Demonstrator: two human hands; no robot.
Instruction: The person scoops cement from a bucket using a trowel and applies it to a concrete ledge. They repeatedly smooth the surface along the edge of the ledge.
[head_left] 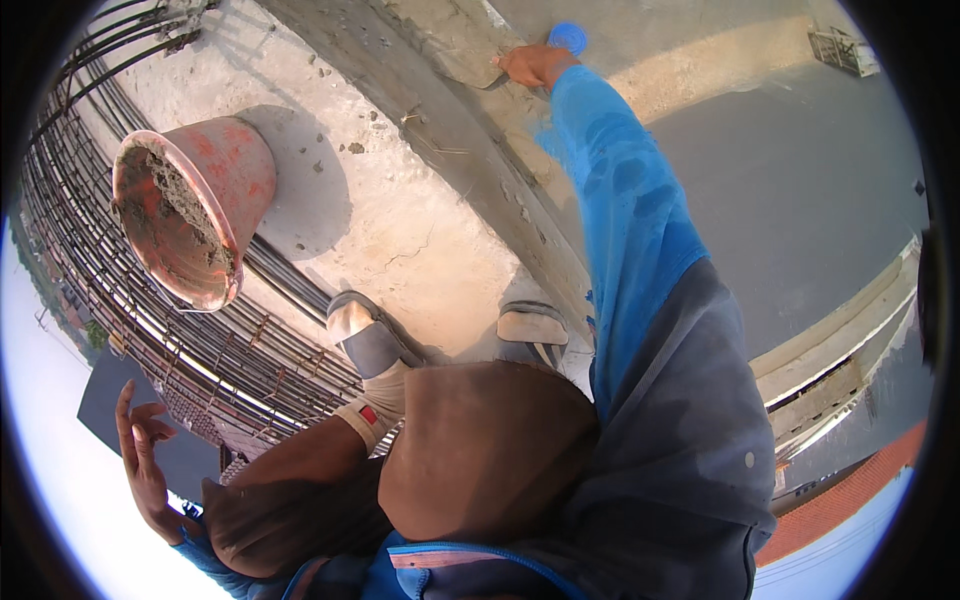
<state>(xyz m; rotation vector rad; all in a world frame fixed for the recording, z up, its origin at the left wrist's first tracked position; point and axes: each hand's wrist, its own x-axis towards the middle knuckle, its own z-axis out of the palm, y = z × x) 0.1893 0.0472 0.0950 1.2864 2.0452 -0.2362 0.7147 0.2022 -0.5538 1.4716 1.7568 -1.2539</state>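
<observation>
My right hand (535, 66) reaches far out at the top, at the end of a blue sleeve, over a mortar-coloured surface. Its fingers look closed, and what they hold, if anything, cannot be made out. Right beside it shows a round blue object (568, 39), its kind unclear. A patch of grey-brown mortar (445, 42) lies just left of my fingertips. At the lower left, my left hand (147, 455) is raised in the air beside my knee, fingers apart and holding nothing. A mortar-smeared reddish bucket (258, 165) stands tilted in view at the left, with grey mortar clinging inside.
My shoes (532, 325) rest on a concrete ledge (400, 235). Bundled steel rebar (270, 350) runs along its left side, with open air and distant roofs beyond. A raised concrete edge (480, 180) crosses diagonally. Smooth grey surface (800, 190) lies to the right.
</observation>
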